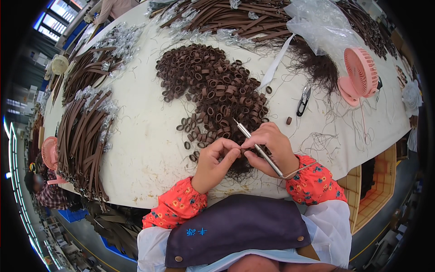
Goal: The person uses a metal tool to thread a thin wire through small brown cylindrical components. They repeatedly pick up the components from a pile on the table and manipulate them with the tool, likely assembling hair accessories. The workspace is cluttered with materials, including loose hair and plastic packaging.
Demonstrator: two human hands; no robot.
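Note:
My left hand (214,164) is closed in a pinch, its fingertips meeting those of my right hand over the near end of the pile. Whatever small thing sits between the fingertips is hidden. In my right hand (277,144) lies a slim silver pen-shaped tool (243,130), its thin tip pointing away from me and to the left. A thin cord runs from its rear end past my right wrist. Small brown strap loops (215,90) form a large heap just beyond my hands, with some scattered at its left edge. Dark thread ends lie below my fingers.
Brown straps (84,140) with clear plastic wrapping lie left, more straps (244,18) at the far side. Black-handled thread snips (303,103), a pink fan (360,72) and loose threads (319,143) are right. A clear plastic bag (319,27) is at the back. Another person (50,195) is far left.

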